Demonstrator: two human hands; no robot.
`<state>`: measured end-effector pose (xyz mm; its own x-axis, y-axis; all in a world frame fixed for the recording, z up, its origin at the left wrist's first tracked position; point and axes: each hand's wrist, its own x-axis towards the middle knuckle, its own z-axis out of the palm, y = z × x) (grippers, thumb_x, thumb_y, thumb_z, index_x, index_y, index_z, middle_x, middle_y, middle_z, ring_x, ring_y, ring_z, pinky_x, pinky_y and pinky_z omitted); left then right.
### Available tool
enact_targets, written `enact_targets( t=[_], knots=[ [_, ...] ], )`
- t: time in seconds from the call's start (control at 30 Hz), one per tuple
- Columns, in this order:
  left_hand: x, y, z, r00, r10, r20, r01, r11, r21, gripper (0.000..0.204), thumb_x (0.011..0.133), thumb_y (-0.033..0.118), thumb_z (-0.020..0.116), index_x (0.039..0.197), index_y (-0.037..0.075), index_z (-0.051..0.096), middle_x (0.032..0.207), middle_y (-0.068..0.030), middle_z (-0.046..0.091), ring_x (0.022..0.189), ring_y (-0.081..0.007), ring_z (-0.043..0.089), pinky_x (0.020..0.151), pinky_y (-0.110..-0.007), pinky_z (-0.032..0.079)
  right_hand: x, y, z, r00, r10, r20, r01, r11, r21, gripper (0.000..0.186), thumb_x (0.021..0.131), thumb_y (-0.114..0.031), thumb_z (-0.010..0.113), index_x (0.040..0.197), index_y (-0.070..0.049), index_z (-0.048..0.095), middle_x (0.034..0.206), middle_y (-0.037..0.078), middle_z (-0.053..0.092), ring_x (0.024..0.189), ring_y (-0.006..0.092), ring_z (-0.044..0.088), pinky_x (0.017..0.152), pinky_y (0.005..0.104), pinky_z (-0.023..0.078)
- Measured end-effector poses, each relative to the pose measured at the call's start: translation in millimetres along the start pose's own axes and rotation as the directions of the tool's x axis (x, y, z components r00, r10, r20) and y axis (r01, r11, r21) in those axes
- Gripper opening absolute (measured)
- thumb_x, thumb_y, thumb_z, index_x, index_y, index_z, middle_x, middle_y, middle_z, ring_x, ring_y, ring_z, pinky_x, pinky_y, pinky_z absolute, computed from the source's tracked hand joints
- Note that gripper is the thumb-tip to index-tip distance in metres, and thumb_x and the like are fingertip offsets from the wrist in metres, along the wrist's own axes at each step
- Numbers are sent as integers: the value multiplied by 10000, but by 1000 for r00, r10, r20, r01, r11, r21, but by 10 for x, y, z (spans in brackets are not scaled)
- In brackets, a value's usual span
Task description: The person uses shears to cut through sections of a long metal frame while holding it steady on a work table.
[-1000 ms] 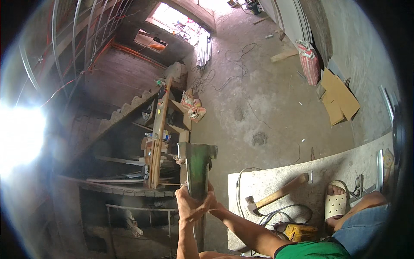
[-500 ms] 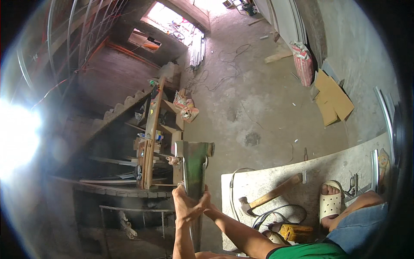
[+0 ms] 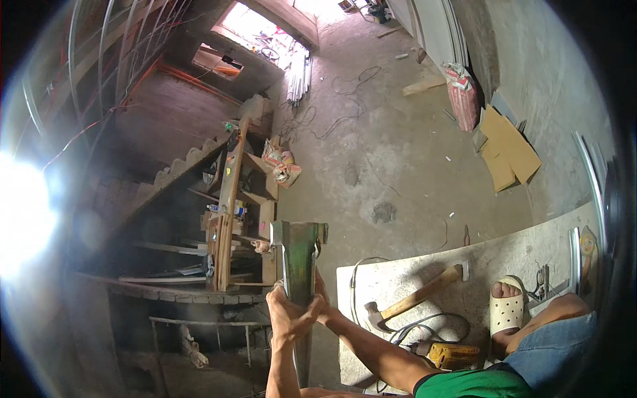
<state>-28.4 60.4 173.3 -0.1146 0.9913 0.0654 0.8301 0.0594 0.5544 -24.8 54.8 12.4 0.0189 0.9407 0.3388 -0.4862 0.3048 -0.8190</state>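
Observation:
A long green metal piece with a squared crosswise head (image 3: 300,247) stands in front of me at lower centre. My left hand (image 3: 285,312) is wrapped around it below the head, and my right hand (image 3: 318,298) grips it from the right side, its fingers partly hidden behind it. To the right, a pale board (image 3: 504,252) carries a wooden-handled hammer (image 3: 418,292), a yellow power tool (image 3: 452,355) with black cables and small metal pieces. My foot in a white perforated clog (image 3: 507,312) rests on that board.
Beyond lies a concrete floor (image 3: 358,159) with loose cords. Stairs (image 3: 186,162) and a wooden shelf of odds and ends (image 3: 229,205) are on the left. Along the right wall are cardboard sheets (image 3: 504,146) and a sack (image 3: 461,99); metal lengths (image 3: 298,73) lie near the far doorway.
The surroundings have shifted a little leftward in the view over the last second. Both hands keep their grip on the green metal piece, which stays nearly in the same place.

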Motion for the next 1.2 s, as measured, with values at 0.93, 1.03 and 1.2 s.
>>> enact_targets(
  t=[0.93, 1.03, 1.2],
  knots=[
    [10, -101, 14, 1000, -7, 18, 6, 999, 40, 284, 638, 191, 714, 736, -55, 610, 652, -128, 633, 563, -191, 615, 560, -340, 509, 246, -30, 32, 988, 87, -130, -71, 990, 121, 529, 750, -228, 761, 1186, -36, 530, 1021, 145, 569, 904, 318, 605, 789, 413, 496],
    [22, 12, 16, 999, 44, -2, -43, 992, 119, 295, 642, 192, 702, 756, -62, 607, 651, -141, 631, 579, -188, 622, 570, -339, 512, 250, 27, -46, 995, 21, -95, -15, 998, 63, 539, 743, -232, 759, 1188, -31, 532, 1123, 174, 511, 1017, 334, 557, 854, 424, 470],
    [7, -114, 61, 999, -20, 39, 20, 1000, 9, 295, 652, 203, 723, 780, -44, 624, 707, -114, 637, 633, -164, 616, 608, -320, 511, 293, 79, -73, 994, 102, 35, -104, 992, 66, 548, 742, -252, 757, 1190, -32, 530, 1198, 187, 454, 1110, 334, 491, 944, 433, 420]
  ],
)
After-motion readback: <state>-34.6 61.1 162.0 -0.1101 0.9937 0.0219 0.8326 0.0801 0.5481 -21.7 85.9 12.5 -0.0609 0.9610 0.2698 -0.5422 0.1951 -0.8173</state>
